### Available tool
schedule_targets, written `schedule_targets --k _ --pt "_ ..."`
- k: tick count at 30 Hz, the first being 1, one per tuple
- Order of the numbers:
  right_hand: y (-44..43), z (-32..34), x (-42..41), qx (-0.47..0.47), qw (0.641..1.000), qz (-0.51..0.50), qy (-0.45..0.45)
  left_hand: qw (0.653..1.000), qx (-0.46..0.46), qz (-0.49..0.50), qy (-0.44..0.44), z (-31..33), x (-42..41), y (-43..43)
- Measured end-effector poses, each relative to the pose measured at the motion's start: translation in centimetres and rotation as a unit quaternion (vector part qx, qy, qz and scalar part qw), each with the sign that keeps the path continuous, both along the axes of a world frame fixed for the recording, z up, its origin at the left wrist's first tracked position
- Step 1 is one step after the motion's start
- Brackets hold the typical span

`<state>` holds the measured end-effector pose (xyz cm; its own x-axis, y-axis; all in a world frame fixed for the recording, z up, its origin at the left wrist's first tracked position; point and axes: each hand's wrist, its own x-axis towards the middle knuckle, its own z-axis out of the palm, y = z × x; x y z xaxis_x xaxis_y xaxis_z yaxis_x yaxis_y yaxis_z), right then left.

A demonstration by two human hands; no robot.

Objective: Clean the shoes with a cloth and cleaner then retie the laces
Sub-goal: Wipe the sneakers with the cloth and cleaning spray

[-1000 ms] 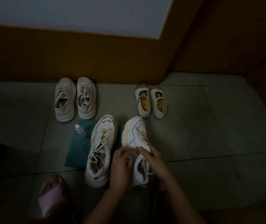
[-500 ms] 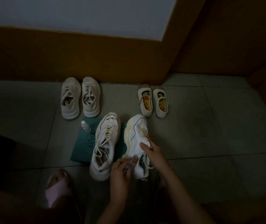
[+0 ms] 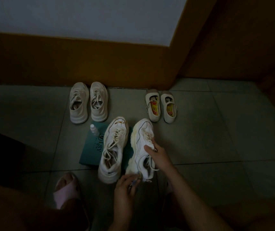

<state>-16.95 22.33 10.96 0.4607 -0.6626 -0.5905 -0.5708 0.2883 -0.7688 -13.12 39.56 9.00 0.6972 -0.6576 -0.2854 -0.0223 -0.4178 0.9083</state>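
Two white chunky sneakers lie on a teal cloth (image 3: 91, 151) on the tiled floor. The left sneaker (image 3: 112, 148) has loose laces. My right hand (image 3: 157, 153) grips the tongue and lace area of the right sneaker (image 3: 141, 147), which is tilted on its side. My left hand (image 3: 125, 185) is at that sneaker's heel, its curled fingers pinching a small pale thing against the sole; what it is I cannot tell. A small clear spray bottle (image 3: 94, 130) stands on the cloth's far left corner.
A pair of beige sneakers (image 3: 88, 102) stands by the orange skirting board. A pair of small strap shoes (image 3: 161, 106) with printed insoles sits to their right. My foot in a pink slipper (image 3: 65, 190) is at lower left. The light is dim.
My left hand slid back from the sneaker's middle to its heel. My right hand stayed on the tongue. The camera shifted slightly.
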Motion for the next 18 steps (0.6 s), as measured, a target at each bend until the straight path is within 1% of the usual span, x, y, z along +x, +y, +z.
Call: schedule_targets --k 2,3,5,8,10,11,15,17,18 --pt "0.1 0.1 0.4 0.000 1.000 -0.001 0.011 0.999 0.014 -0.041 0.003 0.0 -0.6 0.4" --pt "0.2 0.2 0.7 -0.001 1.000 -0.002 0.017 0.999 0.026 -0.043 0.013 -0.2 -1.0 0.9" --pt "0.5 0.1 1.3 -0.021 0.999 0.006 0.040 0.997 0.054 0.011 0.056 -1.2 -1.4 2.0" --pt "0.9 -0.2 2.2 -0.071 0.992 0.041 0.099 0.990 0.051 0.097 0.092 -1.1 -0.4 2.4" --pt "1.2 -0.1 2.6 -0.092 0.988 0.049 0.115 0.985 0.026 0.148 0.087 0.2 1.0 2.0" --pt "1.2 -0.1 2.8 -0.097 0.986 0.052 0.121 0.985 0.012 0.162 0.063 1.1 1.7 1.5" --pt "0.8 0.3 2.3 -0.048 0.987 0.074 0.135 0.987 -0.035 0.150 0.046 4.4 3.4 -0.8" --pt "0.3 1.6 1.7 -0.079 0.990 0.048 0.110 0.986 -0.061 0.143 0.054 5.6 3.8 -2.4" --pt "0.0 2.3 1.4 -0.100 0.992 0.012 0.075 0.985 -0.075 0.142 0.064 6.2 4.1 -3.3"
